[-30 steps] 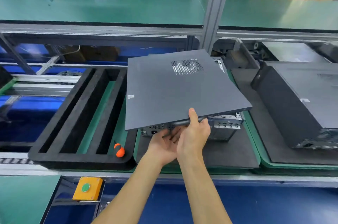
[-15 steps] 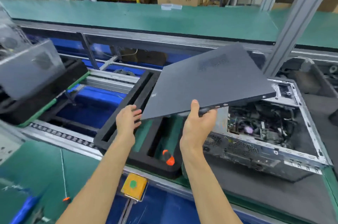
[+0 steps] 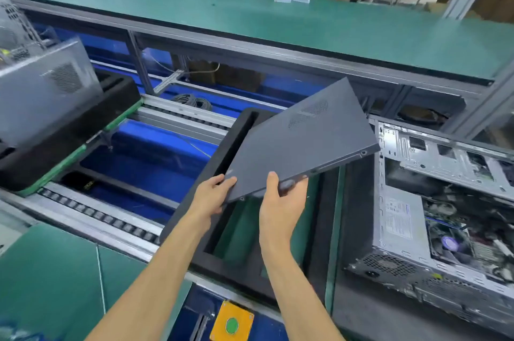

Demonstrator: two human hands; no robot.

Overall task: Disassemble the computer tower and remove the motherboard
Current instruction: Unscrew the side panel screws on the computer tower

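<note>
Shifting side panel (image 3: 300,143) leftward, over tray (image 3: 236,129)

Both hands hold the dark side panel (image 3: 300,143) tilted above the black foam tray (image 3: 281,246): the left hand (image 3: 211,196) grips its near corner, the right hand (image 3: 281,198) its near edge (thumb on top). The opened computer tower (image 3: 434,229) lies just right of the tray, its insides exposed.

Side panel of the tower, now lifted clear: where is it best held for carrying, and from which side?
Grip the side panel along its near flanged edge, coming from the person's side. It is a thin flat sheet, tilted with its far corner raised, so that low edge is the reachable one. The left hand takes the near corner and the right hand the edge, thumb on top; two spaced grips likely steady it.
</note>
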